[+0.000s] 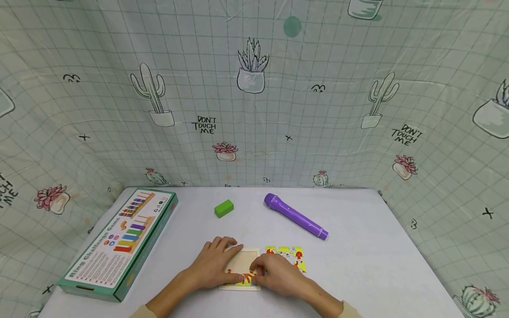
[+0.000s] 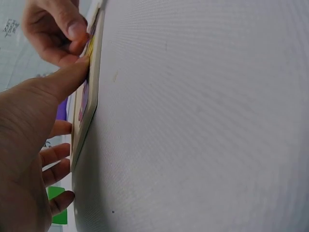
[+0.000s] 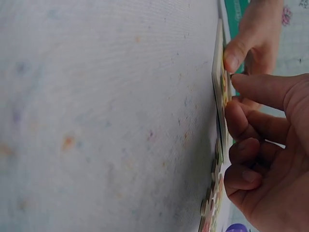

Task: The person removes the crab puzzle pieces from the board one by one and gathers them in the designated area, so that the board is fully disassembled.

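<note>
A square wooden puzzle tray (image 1: 242, 262) lies near the front of the table, its lower part filled with yellow and red jigsaw pieces (image 1: 248, 279). My left hand (image 1: 214, 266) rests along the tray's left side, fingers spread, its thumb (image 2: 72, 77) on the pieces near the front rim. On the tray's right, my right hand (image 1: 279, 274) has curled fingers, with thumb and forefinger pinching at a puzzle piece that they largely hide. More jigsaw pieces (image 1: 284, 251) lie loosely joined on the table just right of the tray, partly behind the right hand.
To the left lies a green and white game box (image 1: 115, 247). A green block (image 1: 224, 208) sits farther back, beyond the tray. A purple toy microphone (image 1: 296, 216) lies slantwise at the back right. Patterned cloth (image 1: 254, 168) hangs behind the table's far edge.
</note>
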### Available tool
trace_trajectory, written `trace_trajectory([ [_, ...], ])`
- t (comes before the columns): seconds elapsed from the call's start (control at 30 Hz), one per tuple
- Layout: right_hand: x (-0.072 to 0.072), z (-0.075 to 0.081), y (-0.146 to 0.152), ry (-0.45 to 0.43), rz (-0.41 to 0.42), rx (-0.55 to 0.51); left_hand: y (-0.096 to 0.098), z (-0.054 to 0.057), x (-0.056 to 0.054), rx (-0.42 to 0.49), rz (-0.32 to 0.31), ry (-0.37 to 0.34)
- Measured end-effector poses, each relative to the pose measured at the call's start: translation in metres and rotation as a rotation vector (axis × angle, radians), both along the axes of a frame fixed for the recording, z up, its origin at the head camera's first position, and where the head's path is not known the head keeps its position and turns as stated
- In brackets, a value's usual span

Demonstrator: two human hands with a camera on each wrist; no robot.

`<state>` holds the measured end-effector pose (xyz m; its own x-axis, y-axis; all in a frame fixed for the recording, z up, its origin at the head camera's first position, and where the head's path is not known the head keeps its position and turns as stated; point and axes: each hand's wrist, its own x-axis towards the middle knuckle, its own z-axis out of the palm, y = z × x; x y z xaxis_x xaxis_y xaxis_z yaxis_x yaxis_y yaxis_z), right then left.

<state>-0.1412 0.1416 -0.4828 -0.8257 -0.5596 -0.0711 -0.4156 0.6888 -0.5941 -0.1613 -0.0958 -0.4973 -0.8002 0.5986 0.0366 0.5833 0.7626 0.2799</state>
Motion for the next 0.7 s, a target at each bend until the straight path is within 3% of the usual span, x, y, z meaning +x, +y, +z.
trace_trajectory([
  [0.33, -0.0024, 0.0010, -0.0048, -0.049, -0.070, -0.048, 0.0010, 0.0011, 0.0009, 0.002, 0.012, -0.014],
  [0.7, -0.0037, 0.0030, -0.0041, -0.090, -0.045, -0.127, 0.0007, 0.0007, 0.0009, 0.000, 0.020, -0.020],
])
